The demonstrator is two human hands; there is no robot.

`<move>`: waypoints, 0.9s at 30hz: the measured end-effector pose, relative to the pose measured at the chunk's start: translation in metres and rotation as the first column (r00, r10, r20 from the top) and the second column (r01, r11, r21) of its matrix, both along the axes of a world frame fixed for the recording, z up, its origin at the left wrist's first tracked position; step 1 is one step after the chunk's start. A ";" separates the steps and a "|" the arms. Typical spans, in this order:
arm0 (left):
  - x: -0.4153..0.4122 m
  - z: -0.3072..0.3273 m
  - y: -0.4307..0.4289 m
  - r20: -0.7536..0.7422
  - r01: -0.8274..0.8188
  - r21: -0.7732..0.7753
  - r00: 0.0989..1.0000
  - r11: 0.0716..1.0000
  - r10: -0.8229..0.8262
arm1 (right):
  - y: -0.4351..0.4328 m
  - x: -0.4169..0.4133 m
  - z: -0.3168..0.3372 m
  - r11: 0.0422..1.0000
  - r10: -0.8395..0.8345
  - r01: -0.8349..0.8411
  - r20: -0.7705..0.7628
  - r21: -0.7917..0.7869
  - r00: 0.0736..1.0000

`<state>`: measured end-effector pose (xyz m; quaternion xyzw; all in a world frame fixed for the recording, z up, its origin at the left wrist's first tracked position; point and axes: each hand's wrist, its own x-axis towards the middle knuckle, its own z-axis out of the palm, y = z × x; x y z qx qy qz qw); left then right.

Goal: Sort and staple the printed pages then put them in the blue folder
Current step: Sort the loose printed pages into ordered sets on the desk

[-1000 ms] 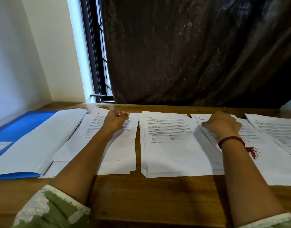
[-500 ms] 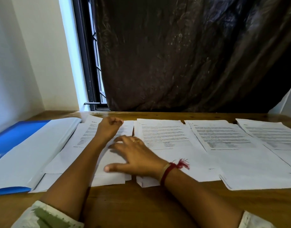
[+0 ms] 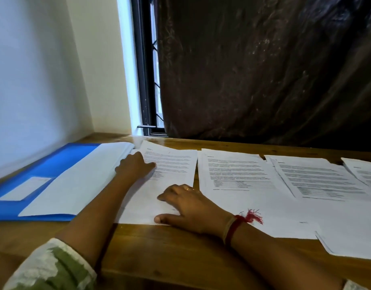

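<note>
One stack lies under left fingers, right fingers.

— What lies behind the wooden surface?
— A dark brown curtain hangs down to its far edge, covering most of a black-framed window.
— And the light?
— Daylight shows through the uncovered strip. Left of it, a cream wall meets a paler side wall at the corner.

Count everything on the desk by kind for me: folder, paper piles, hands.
Blue folder: 1
White paper bundle on the folder: 1
Printed-page piles: 4
Hands: 2, left hand and right hand
Total: 8
</note>
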<state>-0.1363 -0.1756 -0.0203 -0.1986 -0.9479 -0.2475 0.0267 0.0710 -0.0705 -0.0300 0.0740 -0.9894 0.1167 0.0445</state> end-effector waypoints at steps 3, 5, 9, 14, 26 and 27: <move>0.000 -0.002 -0.006 0.008 0.064 -0.056 0.998 0.996 -0.063 | 0.000 -0.001 -0.001 1.000 0.006 -0.005 0.003 -0.012 1.000; 0.005 0.001 -0.006 -0.001 0.111 -0.108 0.994 0.988 -0.112 | 0.001 -0.001 -0.001 1.000 0.003 -0.003 0.007 -0.022 1.000; 0.001 0.003 -0.006 0.017 0.024 -0.148 1.000 0.989 -0.021 | 0.001 -0.001 -0.001 0.999 -0.001 0.001 0.004 -0.036 1.000; -0.013 0.017 -0.014 0.034 -0.076 -0.010 0.996 0.997 0.077 | 0.003 -0.002 -0.001 0.998 -0.006 0.006 0.014 -0.062 1.000; -0.036 0.029 -0.032 0.460 0.100 0.324 0.852 0.941 -0.249 | 0.005 -0.003 -0.004 0.995 -0.013 0.013 -0.007 -0.103 1.000; -0.039 0.030 -0.034 0.483 0.130 0.345 0.824 0.929 -0.295 | 0.005 -0.004 -0.004 0.995 -0.013 0.012 -0.009 -0.103 1.000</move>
